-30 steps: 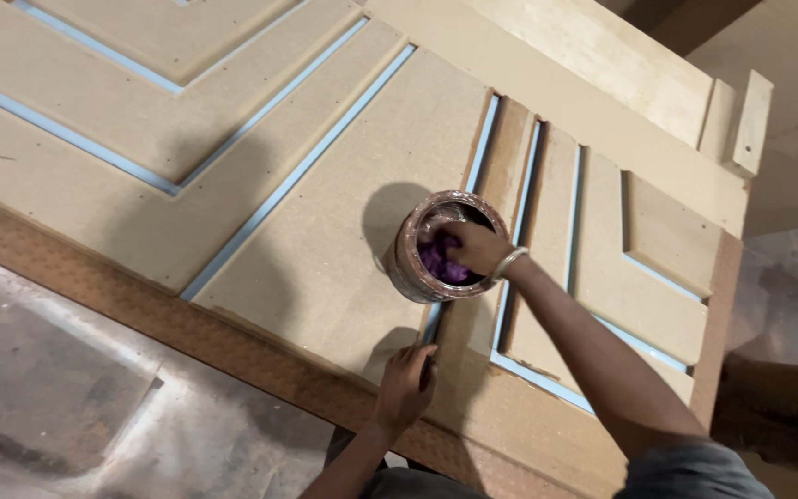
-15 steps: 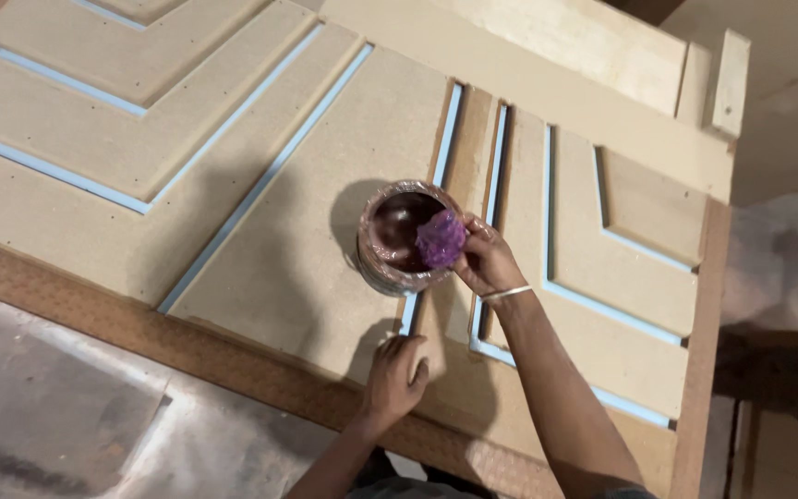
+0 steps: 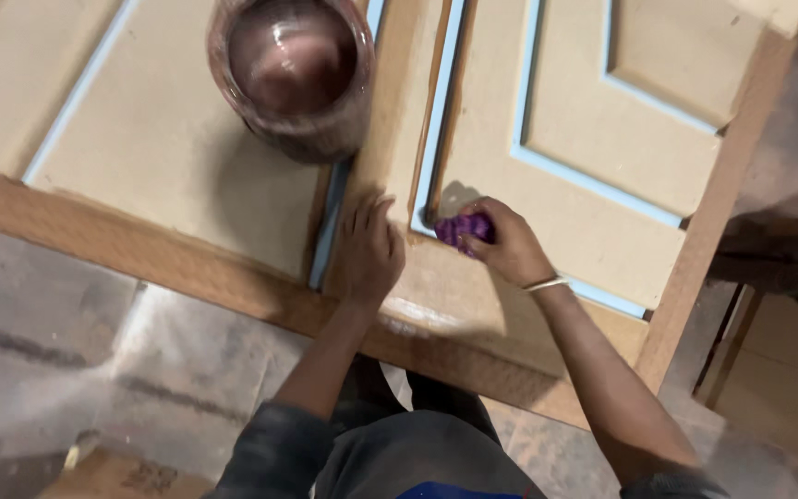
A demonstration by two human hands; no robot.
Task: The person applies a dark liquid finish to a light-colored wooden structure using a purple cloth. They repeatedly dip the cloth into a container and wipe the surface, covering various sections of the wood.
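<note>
- Your right hand [image 3: 508,248] is closed around a purple rag [image 3: 465,227], fingers curled over it, pressing it onto the door panel [image 3: 593,199] right at the bottom corner of a pale blue groove [image 3: 429,166].
- Your left hand [image 3: 369,251] holds nothing; it lies flat with the fingers spread on the raised strip of the panel, just left of the rag, steadying the work.
- The tin of stain [image 3: 293,74] stands on the panel above your left hand, well apart from the rag, open and holding dark, glossy reddish-brown liquid.
- Relative to the rag, the strip above it, running up towards the tin, and the near edge below it look darker and warmer in tone, which I judge to be already stained.
- The flat fields to the right of the rag and left of the tin look pale and dry, and the blue grooves stand uncoated, so most of the panel seems left to do.
- The brown outer frame [image 3: 695,277] borders the panel to the right of the rag; below it is the dusty floor [image 3: 66,342].
</note>
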